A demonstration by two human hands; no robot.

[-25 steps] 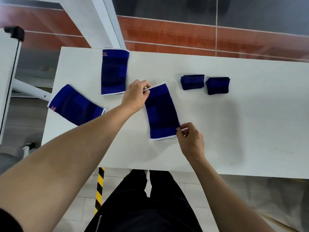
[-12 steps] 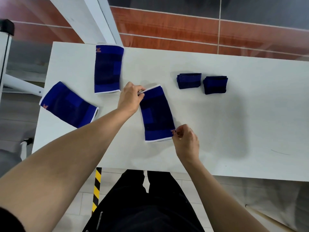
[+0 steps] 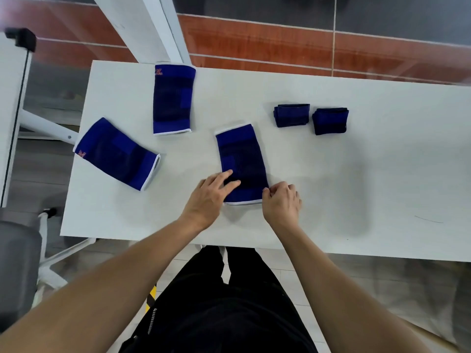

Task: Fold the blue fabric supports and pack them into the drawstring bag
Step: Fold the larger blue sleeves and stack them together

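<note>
A white table [image 3: 382, 174] holds the blue things. The middle blue support [image 3: 240, 159] lies flat near the front edge of the table, right in front of the person, with a white rim at its far end and at its near end. The left hand [image 3: 207, 197] rests on the near left part of it, with its fingers [image 3: 226, 174] straight and a little spread, lying flat on the cloth. The right hand [image 3: 281, 205] is at the near right corner, its fingers curled, and its fingertips [image 3: 266, 191] pinch the edge of the cloth there. The far blue support [image 3: 173, 99] lies flat by the back edge of the table. The tilted blue support [image 3: 117, 154] lies flat at the left side, slanted, with one end at the table's left edge. Two small folded ones sit side by side farther back on the right, the first folded support [image 3: 291, 115] and the second folded support [image 3: 330, 121], close together but well apart from the hands.
</note>
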